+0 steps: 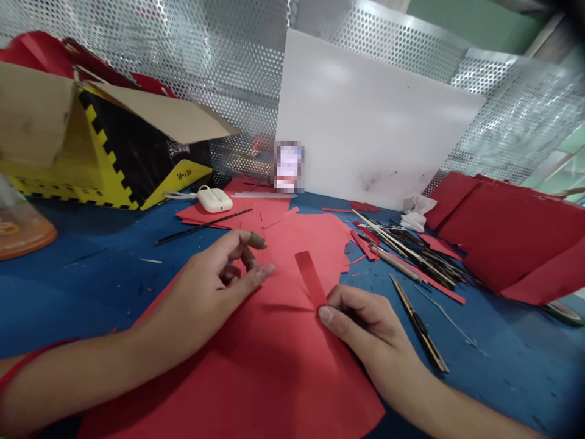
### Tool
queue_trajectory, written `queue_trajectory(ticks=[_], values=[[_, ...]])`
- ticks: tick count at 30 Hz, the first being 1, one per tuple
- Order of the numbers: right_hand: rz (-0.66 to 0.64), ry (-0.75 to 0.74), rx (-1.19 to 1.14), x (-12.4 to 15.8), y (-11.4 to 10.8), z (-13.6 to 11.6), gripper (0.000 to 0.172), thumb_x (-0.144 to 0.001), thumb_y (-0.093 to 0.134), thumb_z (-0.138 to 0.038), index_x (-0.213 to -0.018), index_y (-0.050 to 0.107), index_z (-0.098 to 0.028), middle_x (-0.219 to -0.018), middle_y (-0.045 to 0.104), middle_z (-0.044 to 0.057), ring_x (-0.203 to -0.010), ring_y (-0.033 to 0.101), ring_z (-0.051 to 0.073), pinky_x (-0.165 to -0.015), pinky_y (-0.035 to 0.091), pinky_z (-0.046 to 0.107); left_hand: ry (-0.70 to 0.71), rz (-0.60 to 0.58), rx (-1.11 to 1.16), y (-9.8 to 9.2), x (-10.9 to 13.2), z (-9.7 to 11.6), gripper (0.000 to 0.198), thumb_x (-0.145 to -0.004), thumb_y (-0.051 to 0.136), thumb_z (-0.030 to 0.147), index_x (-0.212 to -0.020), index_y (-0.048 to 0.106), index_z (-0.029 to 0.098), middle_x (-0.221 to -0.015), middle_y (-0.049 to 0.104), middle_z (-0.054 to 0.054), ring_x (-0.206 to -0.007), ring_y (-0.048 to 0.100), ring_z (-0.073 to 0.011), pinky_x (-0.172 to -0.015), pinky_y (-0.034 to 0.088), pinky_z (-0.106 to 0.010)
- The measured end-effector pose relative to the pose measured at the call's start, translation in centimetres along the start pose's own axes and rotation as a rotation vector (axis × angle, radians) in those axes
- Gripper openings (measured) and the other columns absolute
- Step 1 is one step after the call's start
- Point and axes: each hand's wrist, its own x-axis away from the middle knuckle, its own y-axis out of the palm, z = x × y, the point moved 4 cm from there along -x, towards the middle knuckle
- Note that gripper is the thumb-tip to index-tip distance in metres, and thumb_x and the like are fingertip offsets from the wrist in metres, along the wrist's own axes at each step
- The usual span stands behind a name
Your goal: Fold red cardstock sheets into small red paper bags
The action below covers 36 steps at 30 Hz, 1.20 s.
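Observation:
My right hand (pixel 361 320) pinches the near end of a narrow red paper strip (pixel 311 277), which sticks up and away from me. Under both hands lies a large red paper sheet (pixel 256 372) on the blue table. Hovering just over that sheet, left of the strip, my left hand (pixel 214 286) has its fingers loosely curled and apart, with nothing in them. A thin red band circles my left wrist.
A utility knife (pixel 419 324) lies right of my right hand. Beyond it is a pile of thin sticks (pixel 411 247) and folded red sheets (pixel 507 235). A white board (pixel 370 122) leans on perforated metal. A yellow-black cardboard box (pixel 105 143), a white case (pixel 214 199) and a black stick (pixel 205 224) sit left.

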Motion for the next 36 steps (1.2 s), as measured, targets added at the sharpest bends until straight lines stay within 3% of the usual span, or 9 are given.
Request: queue_trajectory(ticks=[4,9,13,21,29,36], values=[[0.009,0.009,0.005,-0.2,-0.1,-0.1,0.034,-0.088,0.054,-0.036,-0.060,0.046,-0.019,-0.056,0.037,-0.005,-0.054,0.033,0.009,-0.050,0.027,0.023,-0.047,-0.031,-0.003,0.3,-0.2,-0.1,0.037,-0.090,0.048,0.053,-0.114,0.048,0.025,-0.094,0.060,0.002,-0.056,0.055,-0.0116,-0.051,0.043,-0.024],[0.018,0.007,0.020,-0.3,-0.3,0.0,0.034,-0.088,0.054,-0.036,-0.059,0.047,-0.019,-0.055,0.039,-0.005,-0.053,0.035,0.009,-0.050,0.028,0.023,-0.035,-0.139,0.009,0.9,-0.3,0.1,0.030,-0.089,0.049,0.050,-0.099,0.057,0.023,-0.053,0.058,0.007,-0.049,0.054,-0.0149,-0.046,0.036,-0.022],[0.015,0.022,0.005,-0.2,-0.2,0.3,0.034,-0.088,0.054,-0.038,-0.060,0.047,-0.019,-0.057,0.040,-0.005,-0.055,0.036,0.009,-0.051,0.030,0.023,0.015,-0.202,0.019,0.6,-0.4,0.5,0.023,-0.087,0.054,0.044,-0.092,0.059,0.022,-0.057,0.063,0.004,-0.053,0.057,-0.0150,-0.048,0.038,-0.022],[0.030,0.054,-0.024,0.0,-0.1,0.5,0.035,-0.087,0.055,-0.037,-0.059,0.044,-0.019,-0.057,0.037,-0.005,-0.055,0.033,0.009,-0.050,0.027,0.023,0.099,-0.141,-0.045,0.1,-0.4,0.6,0.018,-0.087,0.056,0.041,-0.090,0.058,0.024,-0.057,0.064,0.007,-0.049,0.056,-0.0136,-0.048,0.039,-0.021],[0.064,0.078,-0.048,-0.1,-0.1,0.2,0.033,-0.084,0.057,-0.035,-0.057,0.046,-0.019,-0.055,0.038,-0.005,-0.053,0.033,0.009,-0.048,0.027,0.023,0.104,-0.135,-0.098,0.1,-0.1,0.0,0.025,-0.089,0.052,0.048,-0.092,0.056,0.024,-0.064,0.068,0.005,-0.056,0.061,-0.0158,-0.052,0.040,-0.024],[0.055,0.133,-0.131,-0.3,-0.4,0.9,0.032,-0.087,0.054,-0.038,-0.061,0.050,-0.019,-0.054,0.047,-0.004,-0.049,0.041,0.009,-0.046,0.032,0.022,0.166,-0.037,-0.167,-0.4,-0.3,0.1,0.026,-0.088,0.052,0.049,-0.088,0.058,0.023,-0.056,0.062,0.007,-0.049,0.053,-0.0138,-0.051,0.035,-0.024]])
